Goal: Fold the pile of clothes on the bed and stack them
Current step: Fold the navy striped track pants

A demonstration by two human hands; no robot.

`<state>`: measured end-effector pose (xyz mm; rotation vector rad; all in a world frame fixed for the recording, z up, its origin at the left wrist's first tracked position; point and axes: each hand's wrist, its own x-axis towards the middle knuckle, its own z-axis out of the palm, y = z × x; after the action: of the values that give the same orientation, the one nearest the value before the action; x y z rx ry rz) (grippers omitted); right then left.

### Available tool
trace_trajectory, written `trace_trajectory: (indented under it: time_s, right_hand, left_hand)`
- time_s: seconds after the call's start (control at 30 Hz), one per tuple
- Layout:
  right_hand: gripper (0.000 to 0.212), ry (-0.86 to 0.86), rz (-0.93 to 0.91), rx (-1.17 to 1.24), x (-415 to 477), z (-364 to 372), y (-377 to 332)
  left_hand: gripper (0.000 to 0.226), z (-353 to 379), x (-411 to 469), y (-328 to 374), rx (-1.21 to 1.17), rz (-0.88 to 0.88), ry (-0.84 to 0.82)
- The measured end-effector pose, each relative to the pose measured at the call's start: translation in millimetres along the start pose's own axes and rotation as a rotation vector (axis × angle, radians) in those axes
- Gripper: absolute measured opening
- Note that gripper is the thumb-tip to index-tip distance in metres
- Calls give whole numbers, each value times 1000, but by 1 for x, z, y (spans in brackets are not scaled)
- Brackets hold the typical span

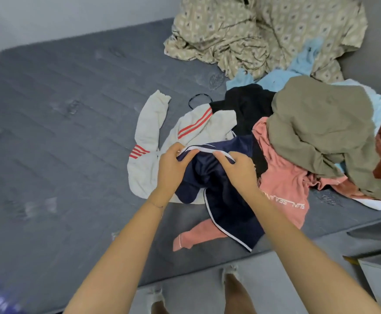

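From the head view, looking down on a grey bed [60, 132]: navy shorts [228, 200] with white trim, lying at the near edge of the pile of clothes [321, 132], over a cream sweatshirt [148, 123] and a pink top [282, 184]. Probably light, limp, slightly slick; best gripped along the waistband. Both arms stretched forward, left hand [173, 168] and right hand [239, 171] pinching that white-edged band at 2 points, close together.

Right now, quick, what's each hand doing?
Left hand: closed, pinching the shorts at the white band.
Right hand: closed, gripping the same shorts.
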<state>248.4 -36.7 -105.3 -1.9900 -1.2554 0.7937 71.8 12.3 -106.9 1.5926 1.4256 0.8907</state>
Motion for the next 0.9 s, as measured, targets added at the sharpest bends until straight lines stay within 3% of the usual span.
trace_trajectory:
  time_s: [0.47,0.7,0.9]
  right_hand:
    - [61,-53,-142,-7,-152,162,-228]
    - [60,-130,-210,-80,-177,191,-283]
    - [59,-249,-253,-115,-163,197,-290]
  left_hand:
    - [42,-326,-87,-36,137,81,165]
    - [46,-389,-102,-43,116,65,267]
    - [48,-404,-99,-48,149,20,318]
